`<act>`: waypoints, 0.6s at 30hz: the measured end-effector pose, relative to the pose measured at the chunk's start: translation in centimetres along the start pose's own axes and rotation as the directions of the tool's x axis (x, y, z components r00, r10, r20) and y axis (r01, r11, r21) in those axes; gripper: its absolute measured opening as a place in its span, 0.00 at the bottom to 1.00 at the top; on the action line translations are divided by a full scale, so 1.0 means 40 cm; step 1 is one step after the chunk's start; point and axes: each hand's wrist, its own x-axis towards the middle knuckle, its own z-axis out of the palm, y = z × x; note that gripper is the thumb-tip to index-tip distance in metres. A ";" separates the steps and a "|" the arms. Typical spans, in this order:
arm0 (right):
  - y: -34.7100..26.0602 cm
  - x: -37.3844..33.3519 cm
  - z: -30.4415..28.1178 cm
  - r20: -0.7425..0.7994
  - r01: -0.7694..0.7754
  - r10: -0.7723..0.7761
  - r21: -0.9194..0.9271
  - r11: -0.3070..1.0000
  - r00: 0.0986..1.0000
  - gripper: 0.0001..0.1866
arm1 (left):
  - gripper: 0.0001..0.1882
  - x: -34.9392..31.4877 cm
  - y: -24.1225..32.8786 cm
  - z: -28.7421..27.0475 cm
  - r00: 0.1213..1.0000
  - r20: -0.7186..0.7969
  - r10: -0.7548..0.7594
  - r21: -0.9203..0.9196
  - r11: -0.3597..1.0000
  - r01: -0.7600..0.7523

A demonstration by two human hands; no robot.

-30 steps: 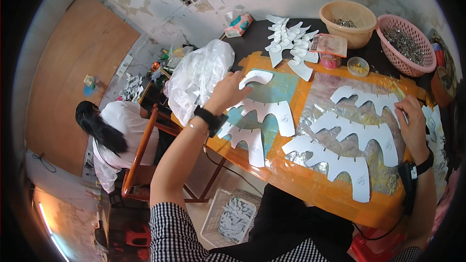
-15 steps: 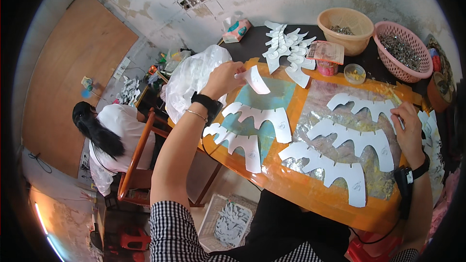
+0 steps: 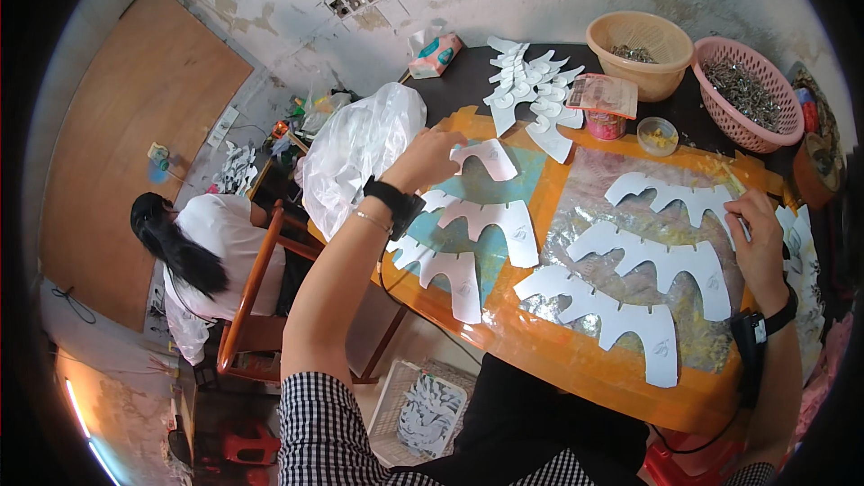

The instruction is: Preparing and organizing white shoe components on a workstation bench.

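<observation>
My left hand (image 3: 432, 159) pinches the left end of a white scalloped cutout (image 3: 493, 158), whose body lies against the blue-green mat (image 3: 490, 184); the fingertips are partly hidden. Two more white scalloped cutouts, an upper one (image 3: 508, 219) and a lower one (image 3: 454, 270), lie below it. At the right, my right hand (image 3: 756, 234) is closed round a thin pale stick (image 3: 736, 184), most of it hidden. It is beside the end of a white scalloped cutout (image 3: 666, 193) on a clear plastic sheet (image 3: 576, 225). Two similar cutouts, a middle one (image 3: 661, 256) and a front one (image 3: 621, 310), lie there too.
Behind are a white cutout pile (image 3: 531, 90), a tan basket (image 3: 643, 72) and a pink basket (image 3: 783, 130) of metal parts, a small tub (image 3: 658, 137) and a tissue pack (image 3: 435, 55). A plastic bag (image 3: 360, 144) lies left; a seated person (image 3: 216, 234) is beyond.
My left hand has moved down and slightly right, and the cutout in it has gone from raised and tilted to lying on the mat. My right hand has hardly moved.
</observation>
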 end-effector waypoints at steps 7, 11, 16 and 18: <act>0.000 0.005 -0.001 0.011 0.024 -0.024 -0.017 1.000 1.000 0.05 | 0.46 -0.094 0.129 0.117 0.992 0.120 -0.030 0.060 0.998 0.023; -0.008 0.008 -0.003 0.024 0.026 -0.026 0.016 1.000 0.999 0.04 | 0.49 -0.089 0.100 0.094 0.978 0.207 -0.022 -0.034 0.999 0.030; 0.000 0.005 -0.002 0.032 0.056 -0.056 -0.005 0.998 0.998 0.04 | 0.50 -0.092 0.108 0.106 0.989 0.145 -0.008 -0.024 1.000 0.011; 0.001 0.004 0.001 0.029 0.054 -0.054 0.016 0.998 0.998 0.04 | 0.47 -0.089 0.096 0.098 0.993 0.116 -0.026 -0.108 0.993 0.038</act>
